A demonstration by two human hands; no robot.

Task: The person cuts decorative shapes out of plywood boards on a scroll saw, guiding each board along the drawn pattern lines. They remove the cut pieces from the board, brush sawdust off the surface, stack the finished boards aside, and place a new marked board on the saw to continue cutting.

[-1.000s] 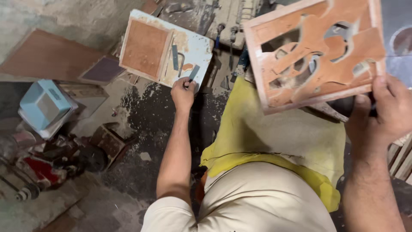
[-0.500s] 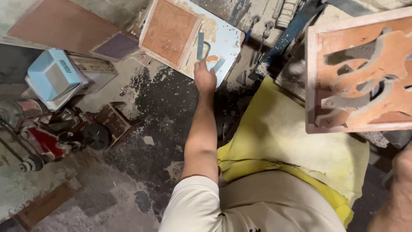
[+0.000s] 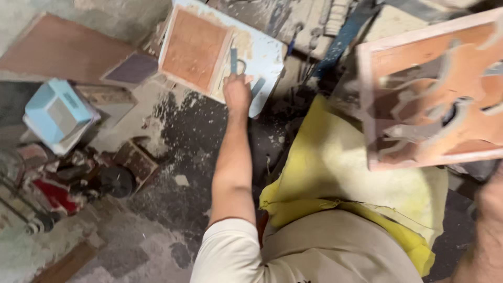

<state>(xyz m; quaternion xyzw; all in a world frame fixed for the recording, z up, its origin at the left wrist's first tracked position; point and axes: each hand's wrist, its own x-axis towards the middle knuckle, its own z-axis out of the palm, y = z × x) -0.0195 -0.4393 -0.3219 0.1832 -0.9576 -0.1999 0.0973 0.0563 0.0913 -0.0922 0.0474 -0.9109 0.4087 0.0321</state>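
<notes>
1. My left hand (image 3: 237, 93) is closed around small grey strips on the far pale-blue board (image 3: 264, 52).
2. The pierced orange wooden panel (image 3: 435, 89) hangs at right, blurred; my right hand (image 3: 490, 209) is cut off, grip unclear.

Left hand (image 3: 237, 93): arm outstretched, reaching onto a pale blue board (image 3: 262, 52), fingers at a small grey strip (image 3: 233, 60) beside an orange-brown square panel (image 3: 194, 48). Right hand (image 3: 484, 220): blurred at frame edge, below a carved fretwork wood panel (image 3: 435, 94). Yellow cloth (image 3: 340, 173) over lap. Light blue box (image 3: 55, 112) on dusty floor (image 3: 173, 157).
</notes>
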